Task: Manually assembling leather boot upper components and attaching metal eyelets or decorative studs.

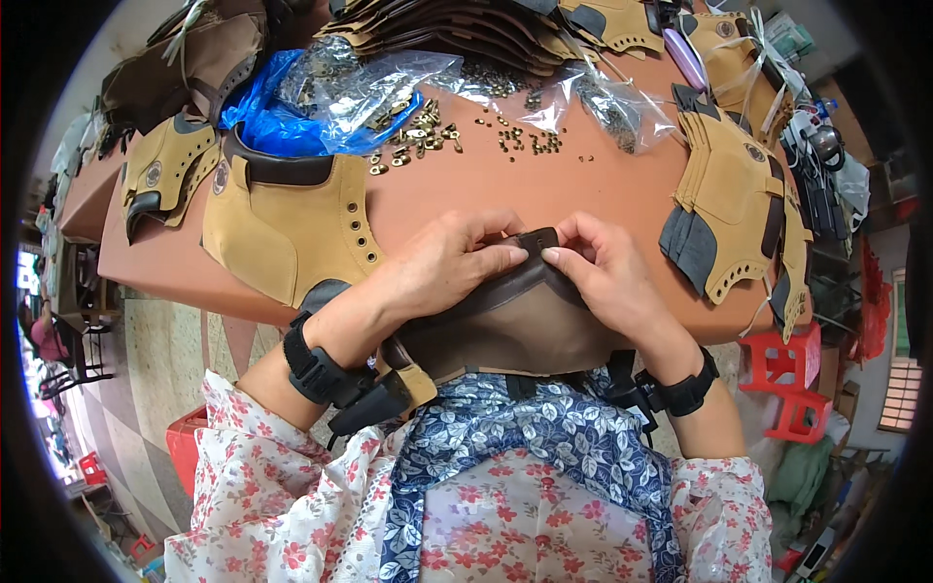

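Observation:
A dark brown leather shoe upper (505, 325) lies across my lap at the table's near edge, its inner side facing up. Along its top edge, a strip with small holes is pinched between both hands. My left hand (437, 257) grips this edge with thumb and fingers from the left. From the right, my right hand (607, 267) holds the same edge, the two thumbs nearly meeting. Just left of my left forearm stands a tan shoe upper (292, 223) with a dark padded collar and a row of eyelets. Fingertips behind the leather are hidden.
Brass-coloured metal hooks (420, 131) and small rivets (530, 138) lie scattered beyond my hands, beside clear plastic bags (389, 78) and a blue bag (267, 117). Stacked tan uppers (734, 194) sit at the right; more uppers (447, 34) are piled at the back. Red stools (785, 364) stand below right.

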Available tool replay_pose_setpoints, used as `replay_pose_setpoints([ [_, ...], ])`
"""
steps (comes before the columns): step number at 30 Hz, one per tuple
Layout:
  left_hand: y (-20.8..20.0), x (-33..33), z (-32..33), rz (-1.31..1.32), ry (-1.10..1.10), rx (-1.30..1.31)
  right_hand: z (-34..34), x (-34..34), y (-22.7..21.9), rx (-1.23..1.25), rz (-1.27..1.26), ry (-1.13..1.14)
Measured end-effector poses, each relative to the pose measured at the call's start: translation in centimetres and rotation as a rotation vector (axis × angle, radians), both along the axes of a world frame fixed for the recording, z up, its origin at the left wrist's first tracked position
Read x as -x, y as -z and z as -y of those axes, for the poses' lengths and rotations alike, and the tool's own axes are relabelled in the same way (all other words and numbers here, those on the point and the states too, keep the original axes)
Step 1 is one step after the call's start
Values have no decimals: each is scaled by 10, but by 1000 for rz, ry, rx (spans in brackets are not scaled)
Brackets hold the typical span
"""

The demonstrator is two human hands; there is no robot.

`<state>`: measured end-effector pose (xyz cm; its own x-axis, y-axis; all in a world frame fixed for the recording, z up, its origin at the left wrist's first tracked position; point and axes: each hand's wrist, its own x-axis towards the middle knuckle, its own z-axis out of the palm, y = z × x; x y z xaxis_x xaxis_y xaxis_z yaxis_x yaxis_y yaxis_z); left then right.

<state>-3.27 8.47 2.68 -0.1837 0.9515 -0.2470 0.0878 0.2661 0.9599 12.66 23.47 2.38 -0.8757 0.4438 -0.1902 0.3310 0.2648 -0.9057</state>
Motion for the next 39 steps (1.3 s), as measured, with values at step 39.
replay_pose_setpoints([
  [39, 10, 3, 17, 127, -338, 25, -70, -15, -179, -964, 240, -297],
])
